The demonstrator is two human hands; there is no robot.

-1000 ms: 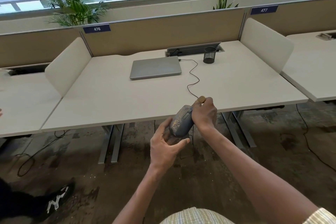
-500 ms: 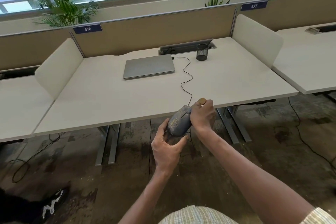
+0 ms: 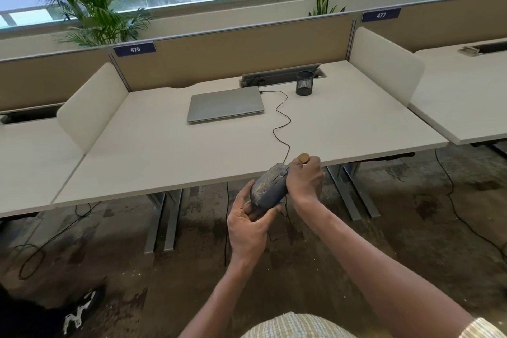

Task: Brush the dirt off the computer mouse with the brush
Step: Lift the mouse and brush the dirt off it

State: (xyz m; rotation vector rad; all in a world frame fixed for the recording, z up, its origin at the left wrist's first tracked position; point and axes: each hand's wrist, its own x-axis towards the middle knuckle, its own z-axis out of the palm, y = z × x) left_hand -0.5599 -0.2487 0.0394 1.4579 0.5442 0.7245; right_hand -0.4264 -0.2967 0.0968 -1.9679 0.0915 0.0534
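A dark grey computer mouse (image 3: pixel 267 188) with yellowish dirt smeared over its back is held in the air just in front of the desk's near edge. My left hand (image 3: pixel 248 228) grips it from below at its rear end. My right hand (image 3: pixel 304 177) is closed around a brush; only the tan tip of its wooden handle (image 3: pixel 303 157) sticks out above my fist, and the bristles are hidden against the mouse's front. The mouse's black cable (image 3: pixel 282 123) runs across the desk to the laptop.
A shut silver laptop (image 3: pixel 225 104) lies on the white desk (image 3: pixel 164 156), with a black mesh pen cup (image 3: pixel 304 83) at the back right. White side dividers flank the desk. Cables trail on the dark floor; a person's shoe (image 3: pixel 79 307) is at lower left.
Both hands and the mouse stay together with almost no relative motion. The view has shifted slightly, so the desk appears a little further left and lower.
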